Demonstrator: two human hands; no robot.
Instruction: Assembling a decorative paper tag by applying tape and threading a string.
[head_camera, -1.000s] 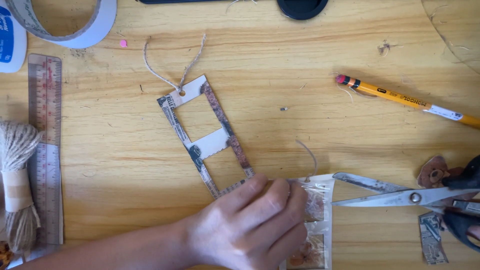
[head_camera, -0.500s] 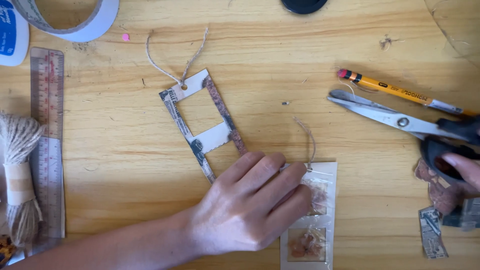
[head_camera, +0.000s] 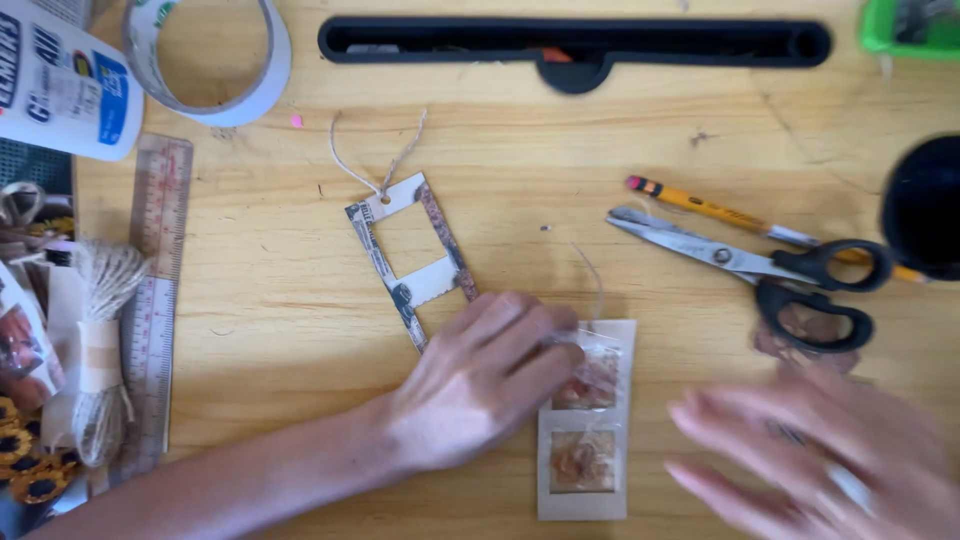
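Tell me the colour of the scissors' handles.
Black, on the scissors lying beside the yellow pencil; the head view shows it clearly.

The single head camera looked straight down, close over the wooden tabletop (head_camera: 250, 330), with both hands at the frame's lower edge.

scissors (head_camera: 745, 262) right of frame (head_camera: 412, 258)

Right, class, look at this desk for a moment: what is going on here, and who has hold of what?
A person is doing paper craft at a wooden table. The left hand presses its fingertips on the top of a small card with two windows. The right hand, blurred, holds nothing. The scissors lie closed beside a pencil. A patterned paper frame with a twine loop lies beside the left hand.
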